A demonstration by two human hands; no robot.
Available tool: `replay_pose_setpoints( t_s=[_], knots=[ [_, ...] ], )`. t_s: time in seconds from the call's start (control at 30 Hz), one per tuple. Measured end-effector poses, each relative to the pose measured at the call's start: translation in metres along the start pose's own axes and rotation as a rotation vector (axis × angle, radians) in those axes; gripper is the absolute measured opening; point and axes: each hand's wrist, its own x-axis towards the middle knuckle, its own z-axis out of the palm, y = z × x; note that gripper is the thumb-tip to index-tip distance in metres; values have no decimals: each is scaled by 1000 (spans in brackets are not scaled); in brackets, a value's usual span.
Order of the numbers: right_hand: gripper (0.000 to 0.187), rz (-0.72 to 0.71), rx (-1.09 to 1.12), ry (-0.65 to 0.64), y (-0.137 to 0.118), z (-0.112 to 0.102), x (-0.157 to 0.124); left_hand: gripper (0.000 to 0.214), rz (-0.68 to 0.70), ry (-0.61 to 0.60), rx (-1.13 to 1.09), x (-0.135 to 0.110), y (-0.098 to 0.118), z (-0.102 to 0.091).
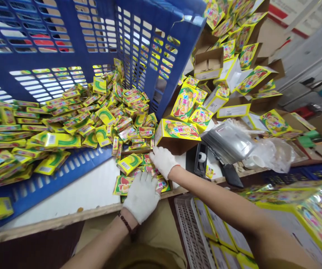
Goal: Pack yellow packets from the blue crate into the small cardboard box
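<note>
Both my hands wear white gloves. My left hand point(142, 194) lies over a small pile of yellow-green candy packets point(128, 163) at the white table's front edge, fingers curled on them. My right hand point(163, 160) rests just beyond on the same pile, fingers bent, beside an open yellow carton point(177, 134) lying on its side. A tipped blue plastic crate point(65, 33) spills several more packets point(65, 123) toward the pile.
Several folded and open yellow cartons point(233, 71) are heaped at the back right. A black tape dispenser point(198, 158) and clear plastic bags point(250, 145) sit right of the carton. A white slatted crate point(188, 231) with packed boxes stands below the table point(74, 194).
</note>
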Motion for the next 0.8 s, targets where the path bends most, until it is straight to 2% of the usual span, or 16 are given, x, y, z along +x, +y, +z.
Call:
replay_pose_setpoints(
  t_s=[0.13, 0.37, 0.63, 0.8],
  knots=[
    [33, -30, 11, -65, -5, 5, 6, 35, 9, 13, 23, 0, -1, 3],
    [31, -79, -35, -20, -2, 3, -1, 36, 12, -7, 34, 0, -1, 5],
    [32, 224, 295, -144, -1, -18, -5, 34, 20, -16, 49, -2, -1, 1],
    [31, 388, 485, -184, 5, -13, -19, 38, 13, -51, 36, 0, 0, 0]
  ],
)
